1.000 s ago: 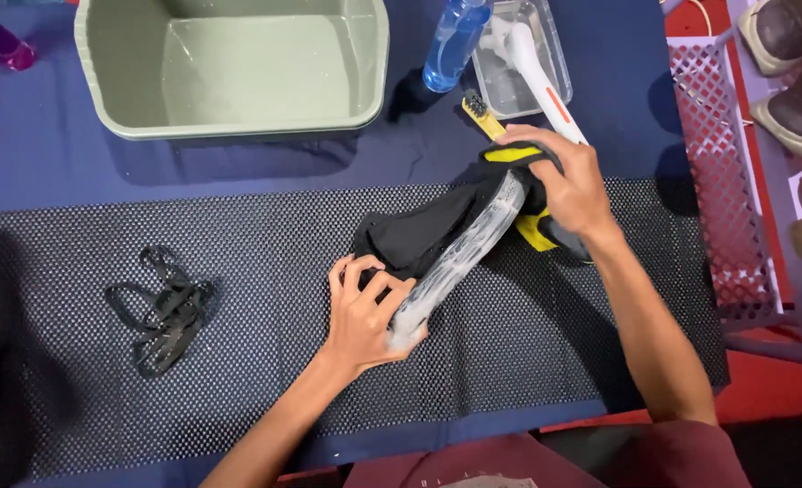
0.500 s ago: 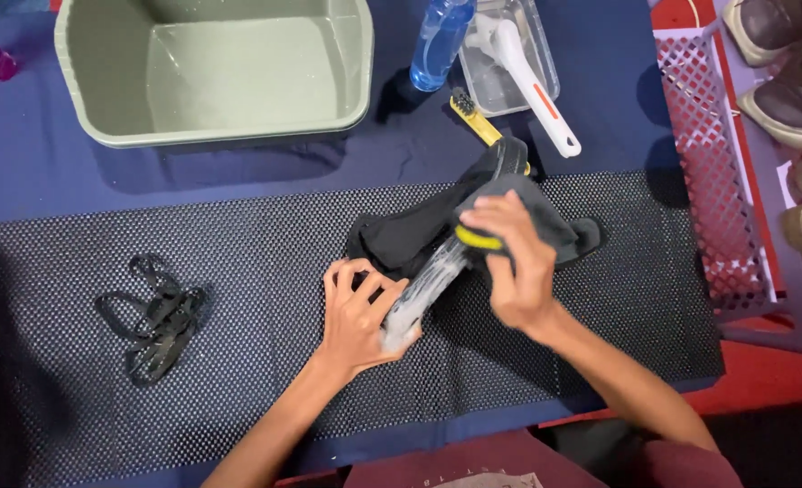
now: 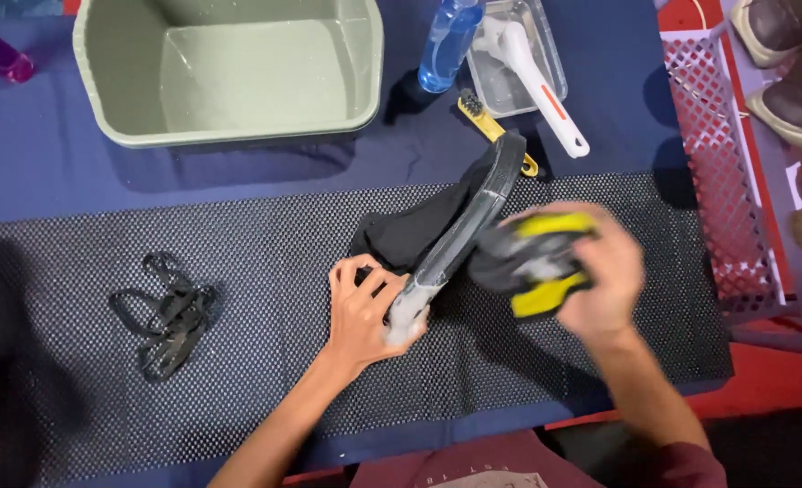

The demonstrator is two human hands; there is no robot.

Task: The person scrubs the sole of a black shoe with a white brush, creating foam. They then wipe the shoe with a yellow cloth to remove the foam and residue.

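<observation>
— Two hands are at work on our mat; what lies farthest left?

— We see a tangle of black laces (image 3: 168, 318) on the dotted black mat (image 3: 265, 398), well apart from our hands. Behind it stands a green basin (image 3: 229, 72) on the blue cloth (image 3: 49, 163).

— And our left hand (image 3: 369, 312)?

— Its fingers curl around one end of the black shoe (image 3: 446, 226), pinning it on its side so the pale sole edge faces up.

— The right hand (image 3: 600, 271)?

— It is blurred; we grip a yellow and grey cloth (image 3: 536, 262), bunched in closed fingers, just beside the shoe's sole.

— Further right?

— A spray bottle (image 3: 448, 41), a white brush (image 3: 536, 81) in a clear tray (image 3: 550, 50), a yellow toothbrush (image 3: 487, 126), then a pink rack (image 3: 717, 163).
</observation>
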